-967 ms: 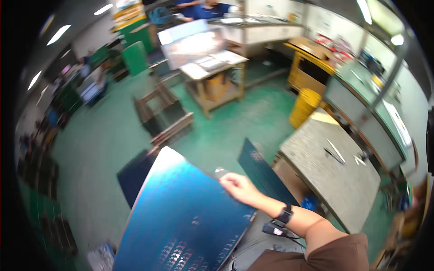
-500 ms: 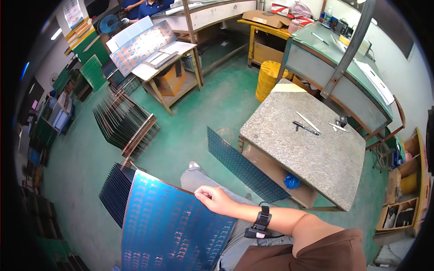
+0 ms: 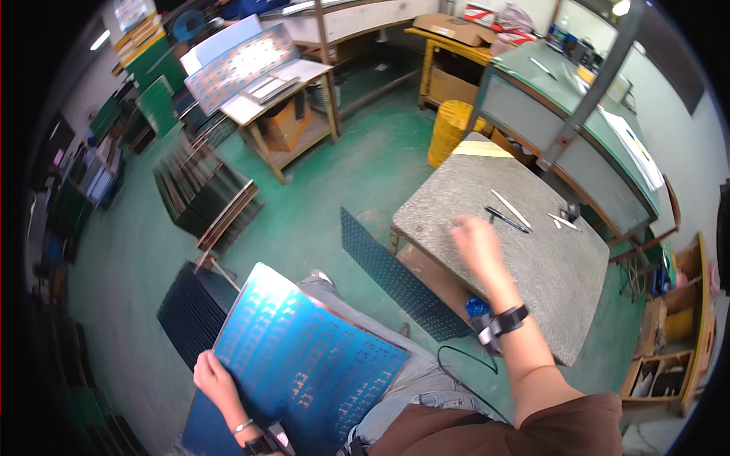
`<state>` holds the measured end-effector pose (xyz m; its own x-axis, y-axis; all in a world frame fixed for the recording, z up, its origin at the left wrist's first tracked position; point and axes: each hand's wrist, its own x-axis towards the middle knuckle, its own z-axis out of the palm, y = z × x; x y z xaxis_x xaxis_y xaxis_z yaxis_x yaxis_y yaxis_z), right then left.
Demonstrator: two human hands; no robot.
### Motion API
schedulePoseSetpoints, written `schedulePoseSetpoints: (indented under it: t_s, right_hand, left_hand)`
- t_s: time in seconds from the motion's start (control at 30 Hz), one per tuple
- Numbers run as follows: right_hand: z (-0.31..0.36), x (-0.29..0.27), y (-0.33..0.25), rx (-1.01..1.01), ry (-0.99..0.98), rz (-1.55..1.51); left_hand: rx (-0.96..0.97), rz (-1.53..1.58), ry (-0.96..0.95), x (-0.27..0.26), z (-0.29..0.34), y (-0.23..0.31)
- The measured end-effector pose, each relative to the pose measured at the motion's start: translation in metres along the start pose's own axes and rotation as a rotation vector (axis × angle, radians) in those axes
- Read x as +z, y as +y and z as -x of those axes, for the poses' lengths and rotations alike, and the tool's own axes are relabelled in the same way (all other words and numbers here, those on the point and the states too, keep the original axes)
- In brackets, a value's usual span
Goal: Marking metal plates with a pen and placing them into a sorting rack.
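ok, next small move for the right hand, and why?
Probably a short shift right to the black pen: the right hand appears over the grey table, just left of the pen, with nothing visibly held, though its fingers are blurred. The left hand holds the blue panel by its left edge, so the right seems free for this.

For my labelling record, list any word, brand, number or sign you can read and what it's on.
No text is legible.
Red-and-white box: print too small and blurred.
Posted sheet at upper left: too blurred.
White papers on the green-topped bench: any writing too small.
Blue circuit panel: rows of marks, none readable as text.
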<state>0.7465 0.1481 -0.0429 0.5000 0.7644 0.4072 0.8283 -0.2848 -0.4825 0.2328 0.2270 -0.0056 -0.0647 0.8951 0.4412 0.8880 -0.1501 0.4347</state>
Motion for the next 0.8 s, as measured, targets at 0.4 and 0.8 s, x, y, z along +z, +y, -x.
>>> schedulePoseSetpoints:
  t_s: [0.4,0.8]
  right_hand:
    - [-0.036,-0.008,0.12,0.266,-0.137,0.465]
    - [-0.025,0.0,0.131,0.068,-0.073,0.748]
  left_hand:
    - [-0.129,-0.061,-0.27,0.07,0.018,-0.037]
    - [-0.119,-0.018,-0.187,0.055,0.022,-0.034]
